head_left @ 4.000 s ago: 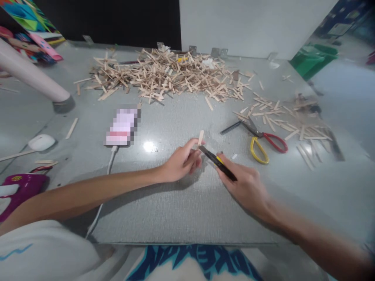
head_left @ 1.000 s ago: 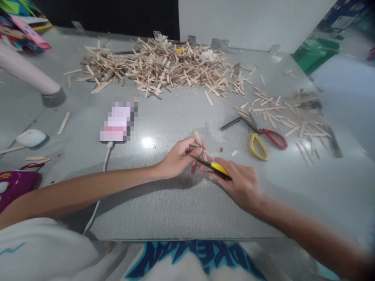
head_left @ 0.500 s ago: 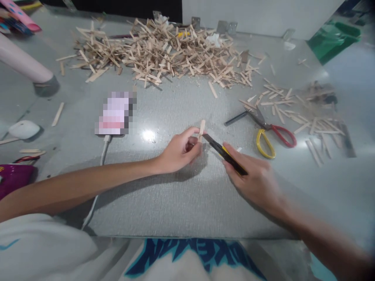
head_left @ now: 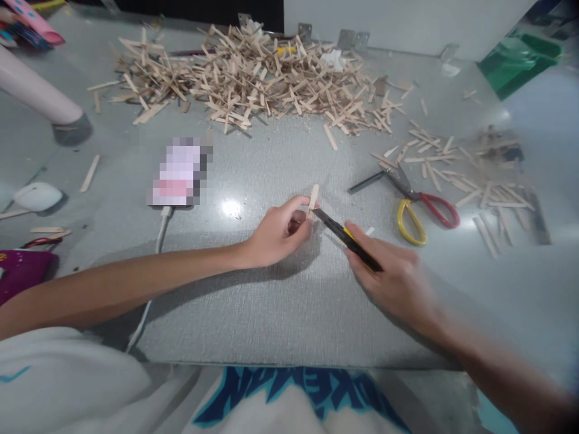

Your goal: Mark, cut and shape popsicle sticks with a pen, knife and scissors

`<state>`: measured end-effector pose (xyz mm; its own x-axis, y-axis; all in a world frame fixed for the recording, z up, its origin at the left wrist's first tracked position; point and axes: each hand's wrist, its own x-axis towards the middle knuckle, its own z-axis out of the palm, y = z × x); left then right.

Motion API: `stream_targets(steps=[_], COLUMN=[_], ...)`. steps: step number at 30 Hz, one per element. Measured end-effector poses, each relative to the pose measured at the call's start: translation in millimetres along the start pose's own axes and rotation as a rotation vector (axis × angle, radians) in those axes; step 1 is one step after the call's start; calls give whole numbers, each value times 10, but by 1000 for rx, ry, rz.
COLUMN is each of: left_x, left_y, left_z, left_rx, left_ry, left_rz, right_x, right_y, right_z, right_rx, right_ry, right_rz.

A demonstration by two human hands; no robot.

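Observation:
Near the middle of the table, my left hand [head_left: 283, 232] pinches a short pale wooden stick [head_left: 313, 196] between thumb and fingers, its rounded end pointing up. My right hand [head_left: 391, 268] is closed round a black and yellow utility knife [head_left: 346, 236]. The knife's blade points up and left, its tip close beside the stick; whether they touch is hard to tell. To the right of the knife lie scissors [head_left: 414, 196] with one yellow and one red handle, blades apart. A big heap of wooden sticks [head_left: 253, 84] spreads along the back.
A charging phone [head_left: 176, 175] with a white cable lies to the left. A white mouse [head_left: 38, 198], a pink cylinder [head_left: 38, 90] and a purple item [head_left: 27, 274] are at the far left. More loose sticks [head_left: 456, 178] are at the right, and a green bin [head_left: 518, 63] stands beyond.
The knife tip has shifted very slightly away from the stick. My left hand keeps its pinch, and the view has moved a little.

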<state>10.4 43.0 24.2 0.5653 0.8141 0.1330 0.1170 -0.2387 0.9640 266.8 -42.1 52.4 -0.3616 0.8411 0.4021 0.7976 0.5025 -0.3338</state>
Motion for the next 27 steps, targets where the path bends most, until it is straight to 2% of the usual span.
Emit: stream_targets(steps=[5,11,17,27], left_x=[-9,-18,-4,-17], left_y=[9,0,-14,-27], left_z=[16,15,10,18], left_rx=[58,40,25,30], left_ry=[-15,-9,-11,-21], left_rz=[42,29,40,24], right_x=[-1,2,5,-1], right_y=[4,2,12,29], right_z=[-16,-55,-39,-39], right_rx=[-111,-32,-50,-97], right_ry=[-12,-11,-15,-74], right_rz=[-44,-6,-52,-37])
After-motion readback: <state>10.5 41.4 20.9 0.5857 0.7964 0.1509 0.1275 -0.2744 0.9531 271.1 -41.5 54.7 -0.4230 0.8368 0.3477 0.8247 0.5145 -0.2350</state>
